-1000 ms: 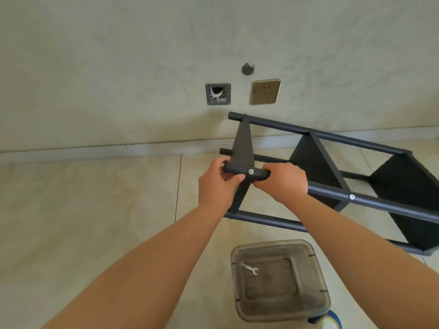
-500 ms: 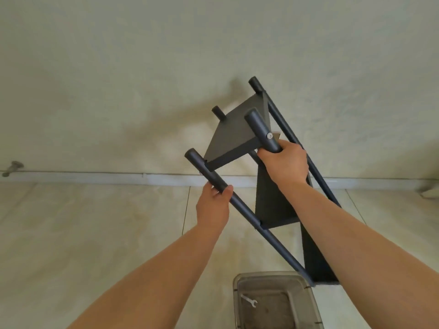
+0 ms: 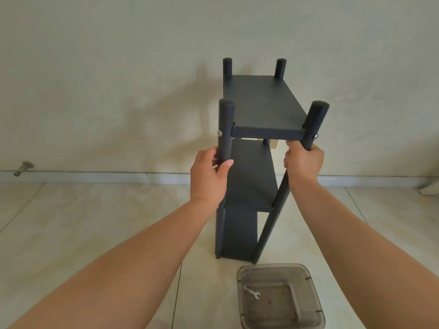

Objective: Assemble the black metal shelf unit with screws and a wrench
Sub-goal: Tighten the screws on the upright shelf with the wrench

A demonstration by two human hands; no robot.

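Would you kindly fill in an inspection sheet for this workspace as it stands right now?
Surface: pale tiled floor, with visible grout lines.
Job's things: black shelf unit stands upright on the floor near the wall, silver screws showing at the front posts; small wrench lies in the clear plastic container in front of it.
Clutter: nothing seen.
Grippers: left hand grips the front left post; right hand grips the front right post, just under the top shelf.
Cables: nothing seen.
Surroundings: plain wall with a pale skirting; small metal fitting low on the wall at left.
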